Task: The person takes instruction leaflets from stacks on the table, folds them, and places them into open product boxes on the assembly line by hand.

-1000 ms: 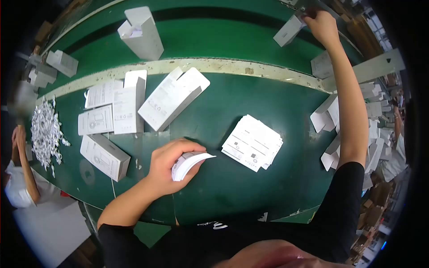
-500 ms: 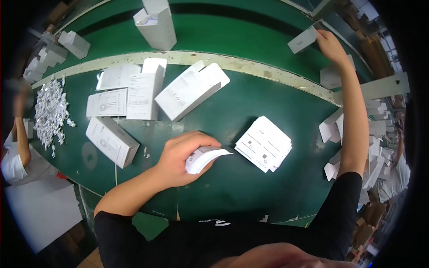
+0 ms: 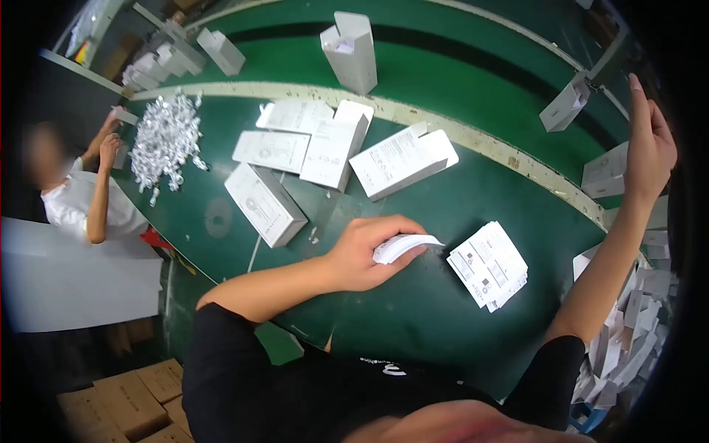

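My left hand [image 3: 378, 253] is closed round a small bent stack of printed leaflets [image 3: 402, 249] above the green table. To its right lies a loose pile of the same printed leaflets [image 3: 489, 266]. My right hand [image 3: 650, 151] is raised at the far right with its fingers stretched out and nothing in them. Left of its fingertips, apart from them, an open-topped white box [image 3: 565, 107] stands on the green belt [image 3: 458, 70]. Another white box [image 3: 605, 171] is beside my right wrist, partly hidden by it.
Several white printed boxes [image 3: 336, 151] lie on the table beyond my left hand. Silvery wrapped pieces [image 3: 166, 140] are heaped at the left, beside a co-worker [image 3: 92, 184]. A tall white box [image 3: 351, 59] stands past the cream rail [image 3: 421, 114]. Many white boxes [image 3: 631, 332] are piled at right.
My right hand has let go of the white box on the belt and moved away to the right. My left hand still holds the leaflets. The whole view has shifted.
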{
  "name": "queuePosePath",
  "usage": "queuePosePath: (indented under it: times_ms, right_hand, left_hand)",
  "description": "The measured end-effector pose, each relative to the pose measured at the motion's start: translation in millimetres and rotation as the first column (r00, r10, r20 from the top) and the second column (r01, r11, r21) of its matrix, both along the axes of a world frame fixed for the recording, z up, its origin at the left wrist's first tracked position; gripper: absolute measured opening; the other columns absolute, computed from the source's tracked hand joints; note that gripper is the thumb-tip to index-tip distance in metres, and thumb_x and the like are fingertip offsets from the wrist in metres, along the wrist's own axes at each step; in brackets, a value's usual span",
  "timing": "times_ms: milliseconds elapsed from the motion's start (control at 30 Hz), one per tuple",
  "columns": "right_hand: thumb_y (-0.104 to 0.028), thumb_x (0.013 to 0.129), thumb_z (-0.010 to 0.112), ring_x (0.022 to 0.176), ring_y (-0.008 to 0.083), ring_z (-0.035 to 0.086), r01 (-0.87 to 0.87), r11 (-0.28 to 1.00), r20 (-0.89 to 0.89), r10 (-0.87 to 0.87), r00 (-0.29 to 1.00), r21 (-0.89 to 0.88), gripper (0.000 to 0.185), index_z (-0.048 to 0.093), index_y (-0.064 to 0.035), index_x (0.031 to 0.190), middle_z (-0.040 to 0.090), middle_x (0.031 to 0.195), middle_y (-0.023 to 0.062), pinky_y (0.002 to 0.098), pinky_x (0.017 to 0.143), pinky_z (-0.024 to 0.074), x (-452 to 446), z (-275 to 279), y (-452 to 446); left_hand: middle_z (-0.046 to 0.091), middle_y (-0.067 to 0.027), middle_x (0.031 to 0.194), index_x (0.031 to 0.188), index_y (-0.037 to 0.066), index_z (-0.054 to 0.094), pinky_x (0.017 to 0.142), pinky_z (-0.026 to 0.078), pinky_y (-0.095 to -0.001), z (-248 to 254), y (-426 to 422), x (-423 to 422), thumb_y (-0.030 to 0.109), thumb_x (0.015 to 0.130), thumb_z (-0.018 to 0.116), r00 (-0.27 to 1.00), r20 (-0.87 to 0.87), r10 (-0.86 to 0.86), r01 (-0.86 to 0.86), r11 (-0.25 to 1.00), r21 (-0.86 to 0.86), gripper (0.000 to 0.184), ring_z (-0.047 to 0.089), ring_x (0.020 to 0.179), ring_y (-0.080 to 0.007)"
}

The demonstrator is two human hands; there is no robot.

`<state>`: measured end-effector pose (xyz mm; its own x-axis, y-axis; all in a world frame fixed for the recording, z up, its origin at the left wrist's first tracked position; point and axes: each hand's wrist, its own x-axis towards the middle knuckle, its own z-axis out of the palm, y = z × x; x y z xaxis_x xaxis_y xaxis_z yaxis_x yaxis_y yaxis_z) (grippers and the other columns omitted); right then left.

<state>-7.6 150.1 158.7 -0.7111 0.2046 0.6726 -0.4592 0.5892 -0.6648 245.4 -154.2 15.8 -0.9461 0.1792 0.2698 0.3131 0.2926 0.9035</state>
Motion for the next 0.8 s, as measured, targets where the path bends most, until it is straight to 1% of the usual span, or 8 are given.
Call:
queuePosePath:
  times_ms: [33,133,167,333,400,533,700,800]
  right_hand:
    - [-0.032,0.095,0.076,0.066,0.0009,0.042,0.011,0.999,-0.013,-0.011,1.000,-0.031,0.026,0.079,-0.0067,0.095,0.053,0.072,-0.0089,0.0178,0.063,0.0318,6.4,3.1,-9.0]
    - [-0.022,0.100,0.071,0.063,0.0002,0.033,-0.400,0.907,-0.045,0.397,0.917,-0.129,0.027,0.073,-0.0006,0.083,0.042,0.070,-0.0102,0.0196,0.055,0.0221,23.2,6.3,-5.6]
    - [-0.022,0.100,0.071,0.063,0.0002,0.033,-0.360,0.922,-0.052,0.357,0.933,-0.141,0.027,0.073,-0.0006,0.083,0.042,0.070,-0.0102,0.0196,0.055,0.0221,29.2,9.8,2.3]
    - [-0.008,0.093,0.072,0.067,0.0098,0.059,-0.555,0.820,0.053,0.566,0.823,-0.142,0.014,0.067,-0.0002,0.083,0.066,0.079,0.0032,0.0230,0.057,0.0461,42.1,25.5,26.8]
    - [-0.026,0.100,0.069,0.057,-0.0006,0.032,-0.582,0.808,0.103,0.589,0.801,-0.095,0.030,0.067,-0.0089,0.076,0.047,0.067,-0.0085,0.0210,0.052,0.0208,38.9,19.6,23.0]
    - [-0.014,0.090,0.077,0.072,0.0022,0.050,-0.758,0.649,0.134,0.747,0.651,0.062,0.019,0.063,-0.0018,0.084,0.057,0.074,-0.0043,0.0175,0.064,0.0369,55.6,22.6,4.4]
    - [-0.011,0.092,0.075,0.063,0.0057,0.061,-0.700,0.705,0.090,0.695,0.714,0.114,0.018,0.064,-0.0002,0.100,0.065,0.085,0.0014,0.0196,0.054,0.0443,48.2,19.3,-2.7]
    - [-0.006,0.092,0.074,0.070,0.0041,0.058,-0.697,0.708,0.182,0.705,0.686,-0.115,0.011,0.066,0.0015,0.092,0.067,0.082,0.0019,0.0202,0.063,0.0478,66.0,35.4,-5.6]
  left_hand:
    - [0.076,-0.0111,0.102,0.113,0.001,0.067,0.077,0.058,-0.0307,2.2,0.0,-1.2,-0.001,0.095,0.068,0.999,0.019,0.026,-0.026,0.999,0.031,0.018,0.074,0.086,-0.0196]
    - [0.076,-0.0111,0.100,0.113,-0.001,0.065,0.078,0.058,-0.0305,16.9,7.9,-5.8,-0.001,0.098,0.065,0.986,0.155,0.068,-0.080,0.994,0.075,0.016,0.073,0.088,-0.0168]
    - [0.074,-0.0112,0.097,0.113,-0.003,0.064,0.078,0.058,-0.0306,17.4,10.5,-8.6,-0.001,0.099,0.064,0.987,0.144,0.069,-0.085,0.990,0.109,0.015,0.071,0.086,-0.0164]
    - [0.073,-0.0065,0.092,0.118,0.000,0.066,0.068,0.053,-0.0259,75.8,35.6,-62.7,0.013,0.101,0.066,0.989,0.122,0.084,-0.101,0.984,0.144,0.021,0.069,0.083,-0.0110]
    - [0.074,-0.0078,0.096,0.122,0.000,0.065,0.066,0.053,-0.0261,109.6,54.4,-92.5,0.019,0.102,0.065,0.979,0.195,0.057,-0.097,0.975,0.198,0.028,0.070,0.085,-0.0125]
    - [0.076,-0.0084,0.097,0.119,0.000,0.068,0.065,0.054,-0.0264,138.6,91.6,-137.0,0.020,0.100,0.067,0.993,0.116,-0.007,-0.019,0.974,0.224,0.028,0.072,0.086,-0.0128]
    - [0.075,-0.0047,0.091,0.111,0.001,0.071,0.064,0.052,-0.0251,144.9,115.0,-153.3,0.016,0.094,0.072,0.999,0.044,-0.026,0.014,0.968,0.249,0.023,0.072,0.081,-0.0110]
    - [0.075,-0.0033,0.088,0.109,0.002,0.071,0.063,0.052,-0.0243,136.9,115.7,-153.9,0.017,0.092,0.075,0.998,0.067,-0.021,0.005,0.974,0.225,0.023,0.072,0.081,-0.0108]
